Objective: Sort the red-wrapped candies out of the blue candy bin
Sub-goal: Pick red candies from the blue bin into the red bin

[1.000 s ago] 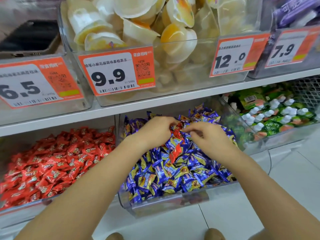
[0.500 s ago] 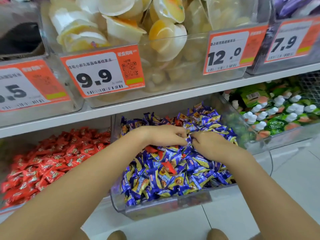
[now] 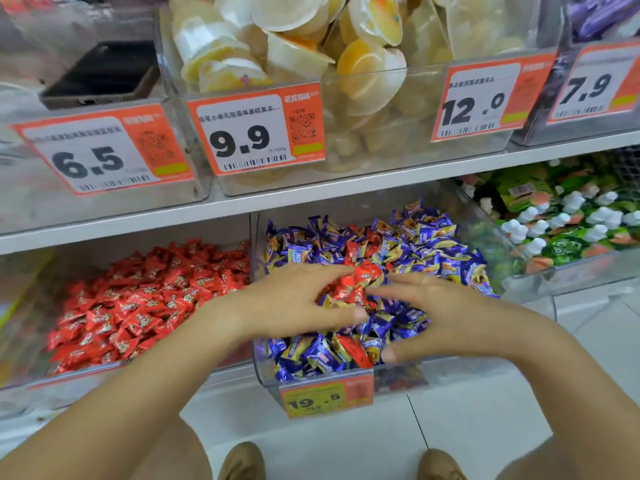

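Both hands' grips are spread wide: left hand (image 3: pixel 294 303) and right hand (image 3: pixel 446 317) lie on the blue candy bin (image 3: pixel 398 379), fingers flanking red-wrapped candies (image 3: pixel 360 285) heaped mid-bin among blue candies (image 3: pixel 436 251).

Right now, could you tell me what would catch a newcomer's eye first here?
Both hands, left and right, spread over the blue candy bin, with red candies bunched between them. Left of it sits a bin of red candies; orange price tags line the shelf above.
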{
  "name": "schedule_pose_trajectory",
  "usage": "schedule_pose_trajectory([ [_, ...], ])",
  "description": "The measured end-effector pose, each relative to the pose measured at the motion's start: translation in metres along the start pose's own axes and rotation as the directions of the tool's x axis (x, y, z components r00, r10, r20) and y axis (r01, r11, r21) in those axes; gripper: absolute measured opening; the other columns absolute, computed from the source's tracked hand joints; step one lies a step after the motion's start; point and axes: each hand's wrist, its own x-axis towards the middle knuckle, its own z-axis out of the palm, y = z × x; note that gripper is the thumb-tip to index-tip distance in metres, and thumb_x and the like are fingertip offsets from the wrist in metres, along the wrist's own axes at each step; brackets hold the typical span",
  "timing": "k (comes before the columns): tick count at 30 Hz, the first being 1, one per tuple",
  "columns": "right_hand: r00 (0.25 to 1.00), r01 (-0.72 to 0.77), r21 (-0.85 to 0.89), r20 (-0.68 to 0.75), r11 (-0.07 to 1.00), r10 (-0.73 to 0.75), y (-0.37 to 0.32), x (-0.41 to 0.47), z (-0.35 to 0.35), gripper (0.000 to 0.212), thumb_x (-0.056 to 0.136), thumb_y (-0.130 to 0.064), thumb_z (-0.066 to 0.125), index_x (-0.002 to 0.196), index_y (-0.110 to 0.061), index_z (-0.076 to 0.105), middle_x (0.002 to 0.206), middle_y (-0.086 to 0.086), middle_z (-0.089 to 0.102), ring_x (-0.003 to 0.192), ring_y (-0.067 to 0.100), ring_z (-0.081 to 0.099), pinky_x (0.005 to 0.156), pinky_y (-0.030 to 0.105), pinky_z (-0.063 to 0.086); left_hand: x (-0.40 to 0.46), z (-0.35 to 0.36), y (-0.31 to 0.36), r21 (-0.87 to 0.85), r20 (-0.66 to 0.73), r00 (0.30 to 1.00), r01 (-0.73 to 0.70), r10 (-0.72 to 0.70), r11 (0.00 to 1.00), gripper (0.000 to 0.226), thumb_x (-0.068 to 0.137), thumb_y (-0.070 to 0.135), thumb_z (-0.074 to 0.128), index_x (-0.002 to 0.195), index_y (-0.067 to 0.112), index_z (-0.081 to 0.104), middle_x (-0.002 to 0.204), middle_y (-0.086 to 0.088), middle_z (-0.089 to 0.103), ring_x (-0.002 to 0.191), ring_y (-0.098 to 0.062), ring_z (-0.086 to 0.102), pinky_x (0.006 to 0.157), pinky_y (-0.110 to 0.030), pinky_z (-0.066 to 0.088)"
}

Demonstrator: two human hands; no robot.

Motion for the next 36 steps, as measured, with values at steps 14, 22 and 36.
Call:
schedule_pose_trajectory([
  [14,0.963,-0.196,-0.21,-0.226,0.958,0.147,0.045,0.043,-0.003,0.069,0.082,-0.047,0.067,0.142,-0.045,0.034,0.159,0.003,0.013,0.145,0.02,0.015,0.112,0.039,0.026,0.023,0.024,0.006,0.338,-0.116,0.989,0.121,-0.086,0.933,0.082,0.072,0.061,0.068,0.137,0.028,0.031,0.138,0.004,0.043,0.132,-0.021,0.034,0.117,-0.052,0.008],
  [22,0.893,-0.053,0.129,-0.437,0.99,0.105,0.027,0.045,-0.024,0.042,0.088,-0.038,0.061,0.13,-0.03,0.056,0.146,-0.001,0.042,0.134,0.015,0.038,0.103,0.027,0.03,-0.004,-0.012,-0.009,0.02,-0.171,0.985,-0.013,0.016,1.0,0.015,0.091,0.044,0.055,0.103,0.036,0.058,0.095,0.027,0.054,0.095,0.003,0.051,0.102,-0.028,0.035],
  [36,0.955,-0.117,-0.165,-0.29,0.979,0.065,0.002,0.106,-0.005,0.018,0.086,-0.022,0.061,0.104,-0.019,0.06,0.084,-0.002,0.058,0.08,0.021,0.056,0.065,0.03,0.043,0.007,-0.002,-0.015,0.248,-0.101,0.989,0.134,-0.112,0.96,0.083,0.079,0.07,0.054,0.148,0.032,0.027,0.146,0.006,0.039,0.131,-0.018,0.036,0.104,-0.033,0.038],
])
